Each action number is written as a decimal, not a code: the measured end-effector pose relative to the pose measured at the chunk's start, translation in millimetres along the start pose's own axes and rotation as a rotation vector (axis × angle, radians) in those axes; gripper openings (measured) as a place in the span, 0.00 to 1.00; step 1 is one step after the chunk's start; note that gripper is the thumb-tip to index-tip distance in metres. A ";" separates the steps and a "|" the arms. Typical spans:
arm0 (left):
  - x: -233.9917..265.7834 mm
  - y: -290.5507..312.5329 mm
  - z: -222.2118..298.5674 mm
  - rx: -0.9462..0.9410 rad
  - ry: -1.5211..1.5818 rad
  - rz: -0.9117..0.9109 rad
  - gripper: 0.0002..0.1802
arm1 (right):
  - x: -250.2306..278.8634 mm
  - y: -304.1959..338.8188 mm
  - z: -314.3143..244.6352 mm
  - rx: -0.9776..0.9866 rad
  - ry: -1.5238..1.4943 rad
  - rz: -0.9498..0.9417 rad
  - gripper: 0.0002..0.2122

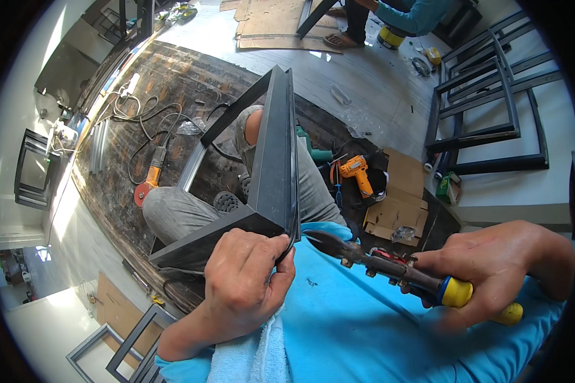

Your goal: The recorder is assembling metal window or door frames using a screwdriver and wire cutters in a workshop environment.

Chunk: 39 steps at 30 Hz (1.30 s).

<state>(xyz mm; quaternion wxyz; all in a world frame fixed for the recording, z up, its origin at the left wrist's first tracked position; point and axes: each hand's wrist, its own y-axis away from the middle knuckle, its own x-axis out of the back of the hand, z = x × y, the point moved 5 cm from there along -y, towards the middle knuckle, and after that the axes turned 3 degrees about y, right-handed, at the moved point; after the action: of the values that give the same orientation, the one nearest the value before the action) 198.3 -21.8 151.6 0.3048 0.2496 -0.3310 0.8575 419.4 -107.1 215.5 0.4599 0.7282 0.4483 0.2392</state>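
Note:
A dark grey metal window frame (271, 159) stands tilted across my lap, its near corner toward my chest. My left hand (239, 277) is closed at that corner, thumb and forefinger pinching its edge, where a thin black strip (293, 217) runs along the profile. My right hand (492, 274) is wrapped round the yellow-and-blue handles of a pair of tin snips (390, 265). Their dark blades point left and lie close to the pinched corner. Whether the blades touch the strip I cannot tell.
An angle grinder (152, 175) with a red disc and a tangled cord lie left on the dark mat. Right of my legs are an orange drill (356, 171) and flattened cardboard (399, 201). Several frames (479, 121) lean at the right wall. Another person (402, 16) sits ahead.

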 end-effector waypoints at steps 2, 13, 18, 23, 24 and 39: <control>0.1 0.7 1.1 -0.016 -0.023 -0.010 0.14 | -1.4 -1.7 -0.8 0.001 0.001 -0.043 0.31; 1.3 -2.6 3.1 -0.044 -0.021 0.001 0.12 | -4.5 -9.2 7.1 0.069 -0.108 -0.117 0.26; 2.3 -3.7 1.0 -0.054 -0.019 0.002 0.12 | 1.8 -7.7 -7.3 0.027 -0.130 -0.166 0.28; 1.4 -1.4 0.6 -0.074 -0.060 -0.006 0.13 | 3.5 -11.0 -10.2 0.016 -0.103 -0.163 0.31; 1.2 -0.9 1.2 -0.089 -0.070 -0.002 0.13 | 3.1 -11.1 -10.7 0.025 -0.081 -0.150 0.31; 1.1 2.8 3.7 -0.163 -0.157 -0.050 0.16 | 6.4 -10.2 -30.2 -0.144 0.060 -0.194 0.33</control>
<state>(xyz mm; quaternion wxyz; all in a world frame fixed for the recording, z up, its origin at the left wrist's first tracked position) 196.4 -25.7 153.6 0.3186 0.2985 -0.4163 0.7976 395.1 -86.0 220.0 0.5184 0.6390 0.5119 0.2468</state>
